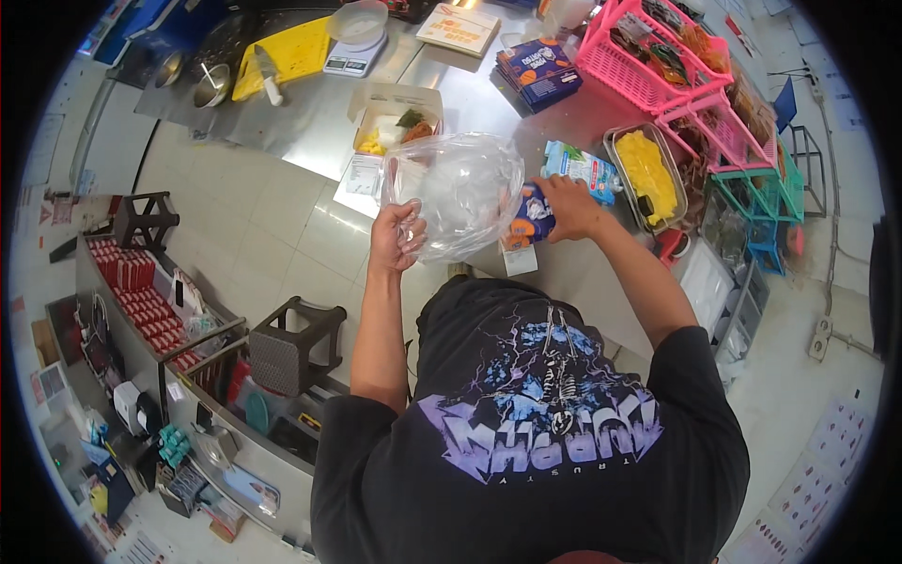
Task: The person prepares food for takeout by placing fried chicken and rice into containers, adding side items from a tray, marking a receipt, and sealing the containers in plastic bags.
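My left hand (398,237) is closed on the near left edge of a clear plastic bag (458,188), which stands puffed open in front of me. In my right hand (571,207) is a small blue and orange box (533,214), gripped at its right end. Its left end meets the bag's right side; whether it is inside cannot be made out. A white paper slip (520,260) hangs below the box. Just beyond the bag, an open cardboard food box (427,98) holds rice, something yellow, greens and a brown piece.
A blue-white pouch (578,167) and a clear tub of yellow food (646,177) lie right. Behind are stacked blue boxes (540,70), pink baskets (620,70), a scale (352,58) and a knife (269,77) on a yellow board (299,49). A stool (293,350) stands left.
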### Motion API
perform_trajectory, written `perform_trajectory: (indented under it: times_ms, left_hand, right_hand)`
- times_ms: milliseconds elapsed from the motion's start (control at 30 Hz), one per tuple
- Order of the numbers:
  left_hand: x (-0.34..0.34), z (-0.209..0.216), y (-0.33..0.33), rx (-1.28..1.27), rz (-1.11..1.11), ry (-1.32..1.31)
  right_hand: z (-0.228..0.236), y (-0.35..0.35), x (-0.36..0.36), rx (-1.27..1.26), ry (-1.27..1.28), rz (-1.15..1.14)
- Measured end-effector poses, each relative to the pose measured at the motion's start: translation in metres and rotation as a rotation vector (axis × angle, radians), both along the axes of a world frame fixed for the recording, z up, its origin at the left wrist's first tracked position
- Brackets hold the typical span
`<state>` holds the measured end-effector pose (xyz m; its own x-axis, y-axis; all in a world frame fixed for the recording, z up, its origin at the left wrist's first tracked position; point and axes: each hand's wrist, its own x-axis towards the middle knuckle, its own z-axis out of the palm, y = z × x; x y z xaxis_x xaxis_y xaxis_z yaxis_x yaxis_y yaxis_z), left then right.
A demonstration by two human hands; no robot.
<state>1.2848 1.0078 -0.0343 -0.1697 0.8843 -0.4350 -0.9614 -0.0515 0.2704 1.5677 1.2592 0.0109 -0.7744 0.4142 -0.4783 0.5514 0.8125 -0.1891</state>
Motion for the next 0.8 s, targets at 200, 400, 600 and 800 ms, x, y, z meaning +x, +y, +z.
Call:
perform_trajectory:
  times_ms: [200,400,600,800]
  left_hand:
    - [0.004,-0.041,0.003,-0.341,-0.063,0.343]
    - [0.013,-0.008,0.016,-0.469,-0.08,0.461]
    - [0.0,0.013,0.018,-0.532,-0.052,0.86]
    - [0.002,0.009,0.008,-0.615,-0.022,0.981]
  right_hand:
    - [0.042,0.038,0.033,-0.096,0.477,-0.459]
    - [0.063,-0.015,-0.052,-0.716,0.814,-0.417]
    - [-0.05,-0.041,-0.133,-0.184,0.588,0.224]
    - [-0.045,-0.061,-0.159,-0.015,0.105,0.268]
